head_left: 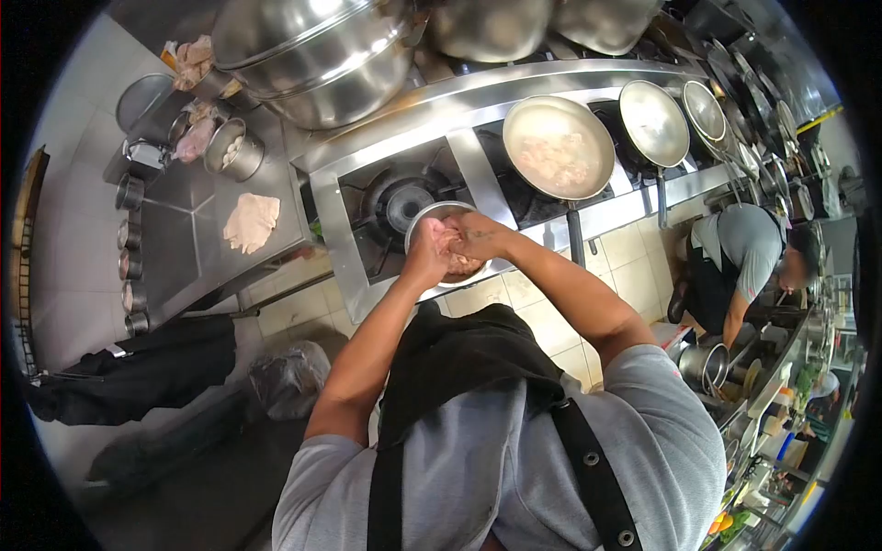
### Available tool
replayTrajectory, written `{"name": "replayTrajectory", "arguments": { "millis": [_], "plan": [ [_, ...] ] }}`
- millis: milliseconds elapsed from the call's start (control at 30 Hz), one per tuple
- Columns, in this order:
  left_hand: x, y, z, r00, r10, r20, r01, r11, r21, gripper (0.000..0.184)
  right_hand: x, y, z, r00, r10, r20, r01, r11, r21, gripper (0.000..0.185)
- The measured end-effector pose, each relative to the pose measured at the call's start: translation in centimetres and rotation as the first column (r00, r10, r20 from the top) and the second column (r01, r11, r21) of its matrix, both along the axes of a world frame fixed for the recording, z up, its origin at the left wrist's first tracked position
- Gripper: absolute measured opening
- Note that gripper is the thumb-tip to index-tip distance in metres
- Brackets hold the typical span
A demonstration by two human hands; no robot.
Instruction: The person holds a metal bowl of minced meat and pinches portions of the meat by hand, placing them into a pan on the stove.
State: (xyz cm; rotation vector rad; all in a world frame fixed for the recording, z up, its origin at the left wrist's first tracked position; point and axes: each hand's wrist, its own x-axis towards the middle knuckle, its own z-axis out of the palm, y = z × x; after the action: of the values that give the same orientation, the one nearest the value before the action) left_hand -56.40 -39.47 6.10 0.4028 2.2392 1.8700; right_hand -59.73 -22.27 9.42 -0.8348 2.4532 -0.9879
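Both my hands are together over a round metal bowl [445, 208] at the front edge of the stove. My left hand [425, 255] is closed around pinkish raw meat, its fingers curled inward. Against it presses my right hand [481, 237], fingers bent over the same meat and partly hidden. More pieces of raw meat [462, 265] show in the bowl below my hands. Beside the bowl is a bare gas burner [404, 200]. To the right, a large pan [560, 110] holds pale pieces in cloudy liquid.
A flat pale piece of meat [251, 223] lies on the steel counter [175, 248] at left, near a metal pot [246, 161]. More pans [654, 119] sit along the stove. Large steel pots [317, 69] stand behind. A co-worker [740, 253] bends down at right.
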Motion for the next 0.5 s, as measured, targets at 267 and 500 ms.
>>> {"name": "replayTrajectory", "arguments": {
  "millis": [267,500],
  "plan": [
    [0.1,-0.3,1.2,0.986,-0.141,-0.088,0.14,0.99,-0.023,0.039,1.8,0.2,-1.6,0.982,-0.128,-0.139,0.126,0.992,-0.017,0.034],
    [-0.7,-3.0,-2.6,0.991,-0.122,0.053,0.128,0.984,-0.126,0.03,0.4,3.0,0.4,0.714,-0.28,0.642,0.579,0.751,-0.318,0.028]
  ]
}}
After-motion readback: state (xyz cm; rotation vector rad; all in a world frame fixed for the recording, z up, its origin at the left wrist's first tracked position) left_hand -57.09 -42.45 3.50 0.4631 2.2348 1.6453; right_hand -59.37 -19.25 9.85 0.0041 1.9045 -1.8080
